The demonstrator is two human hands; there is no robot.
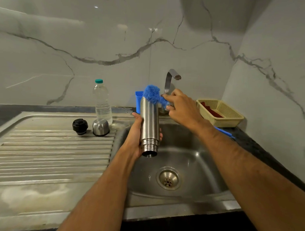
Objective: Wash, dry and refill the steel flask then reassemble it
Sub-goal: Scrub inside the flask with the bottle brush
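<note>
Over the sink basin (pixel 190 161) the left hand (pixel 135 137) grips the steel flask (pixel 150 125) around its lower body, fingers wrapped behind it, thumb on the near side. The flask is held upside down, its open threaded neck pointing down toward the drain (pixel 168 180) and its rounded base up. The right hand (pixel 181 107) pinches the handle of a blue bottle brush (pixel 153 95), whose fluffy head sits right at the flask's upturned base, by the look of it touching. Behind the right hand rises the steel tap (pixel 170 81), with a blue cup (pixel 138 102) just left of the flask, against the back edge of the counter. On the ribbed drainboard (pixel 52 146), near its back right corner, sit the black stopper (pixel 80 126) and the steel cap (pixel 101 127) side by side, and a clear water bottle (pixel 102 103) with a teal lid stands just behind the cap. A cream basket (pixel 221 112) rests at the counter's back right corner.
</note>
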